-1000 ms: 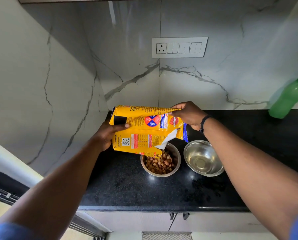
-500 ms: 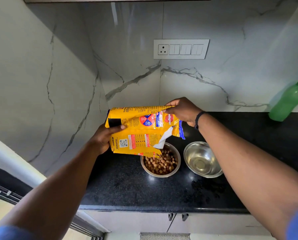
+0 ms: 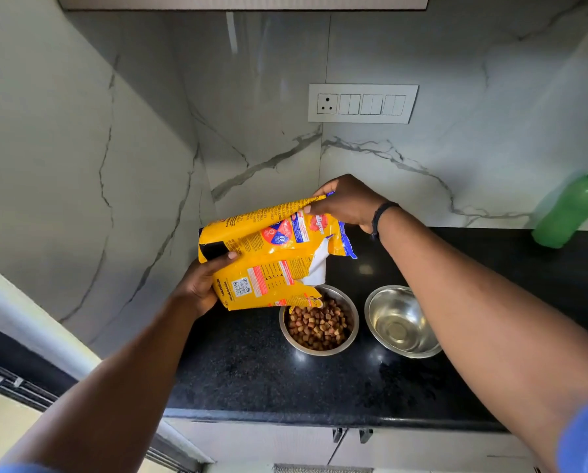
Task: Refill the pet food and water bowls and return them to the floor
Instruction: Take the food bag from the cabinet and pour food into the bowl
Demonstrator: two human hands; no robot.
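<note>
Kitchen counter, mid-refill: you hold the yellow pet food bag (image 3: pixel 268 257) on its side above the food bowl (image 3: pixel 319 321), w/ its torn mouth hanging over the bowl's near-left rim so kibble drops straight in, not onto the black counter (image 3: pixel 251 370). Your left hand (image 3: pixel 200 288) is wrapped around the bag's bottom end, thumb on top, fingers closed beneath, likely there to carry the weight & set the tilt. Your right hand (image 3: pixel 347 203) pinches the bag's upper corner shut-fingered, prob. to steady the opening. The food bowl already looks well filled w/ brown kibble. Just beside it on the right, apart from it, sits the water bowl (image 3: pixel 400 322); it looks empty or nearly so, hard to tell thru the glare. A green bottle (image 3: pixel 569 213) leans at the wall, far right, presumably for the water step. Both bowls sit on the counter, not yet back on the floor.
</note>
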